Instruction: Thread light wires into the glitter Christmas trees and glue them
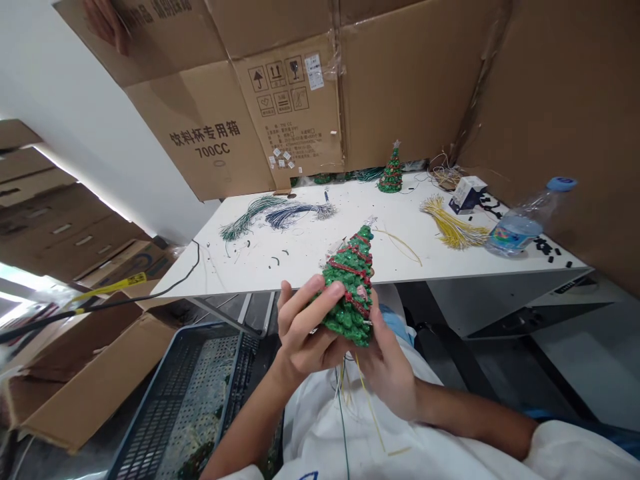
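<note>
A small green Christmas tree (pixel 350 287) with red garland and a clear star on top is held over my lap, tilted slightly to the right. My left hand (pixel 310 327) grips its left side, with fingers across the green surface. Around the lower right side and base is my right hand (pixel 393 357), its thumb against the tree. Thin yellow, white and green wires (pixel 367 393) hang down from beneath the base. The underside of the tree is hidden by my hands.
On the white table (pixel 300 260) lie green wires (pixel 250 217), blue wires (pixel 295 215) and yellow wires (pixel 453 227). Another tree (pixel 391 175), a small box (pixel 467 195) and a bottle (pixel 523 223) stand there. A blue crate (pixel 175 400) is lower left. Another person's hand (pixel 107 23) shows above.
</note>
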Action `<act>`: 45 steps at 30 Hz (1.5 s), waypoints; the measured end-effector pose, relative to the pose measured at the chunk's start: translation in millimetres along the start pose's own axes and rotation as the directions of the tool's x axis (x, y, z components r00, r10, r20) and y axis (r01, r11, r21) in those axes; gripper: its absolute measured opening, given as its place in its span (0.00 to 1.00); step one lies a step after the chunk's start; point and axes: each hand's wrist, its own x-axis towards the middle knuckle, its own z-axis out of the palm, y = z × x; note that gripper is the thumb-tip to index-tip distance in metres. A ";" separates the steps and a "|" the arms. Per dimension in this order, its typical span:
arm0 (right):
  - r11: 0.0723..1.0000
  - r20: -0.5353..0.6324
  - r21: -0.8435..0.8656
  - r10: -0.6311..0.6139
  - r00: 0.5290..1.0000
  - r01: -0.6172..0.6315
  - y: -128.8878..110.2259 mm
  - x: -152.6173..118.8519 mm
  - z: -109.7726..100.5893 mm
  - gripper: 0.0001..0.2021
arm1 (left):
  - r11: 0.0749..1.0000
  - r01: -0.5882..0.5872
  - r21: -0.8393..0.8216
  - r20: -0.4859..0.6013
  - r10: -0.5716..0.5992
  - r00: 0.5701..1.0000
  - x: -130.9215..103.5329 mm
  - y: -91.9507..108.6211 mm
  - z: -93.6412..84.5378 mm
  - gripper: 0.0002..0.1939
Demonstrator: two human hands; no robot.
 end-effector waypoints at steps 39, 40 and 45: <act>0.945 0.032 -0.203 -0.255 0.966 0.256 6.3 2.5 -27.0 0.49 | 0.343 0.868 -0.359 0.285 -0.845 0.452 14.6 36.5 -9.2 0.28; 0.944 0.034 -0.204 -0.258 0.965 0.260 5.9 2.9 -26.3 0.49 | 0.337 0.868 -0.364 0.296 -0.842 0.451 15.0 36.5 -9.2 0.27; 0.938 0.066 -0.216 -0.262 0.963 0.270 0.6 3.9 -18.8 0.49 | 0.318 0.854 -0.411 0.327 -0.823 0.464 16.3 37.1 -8.2 0.24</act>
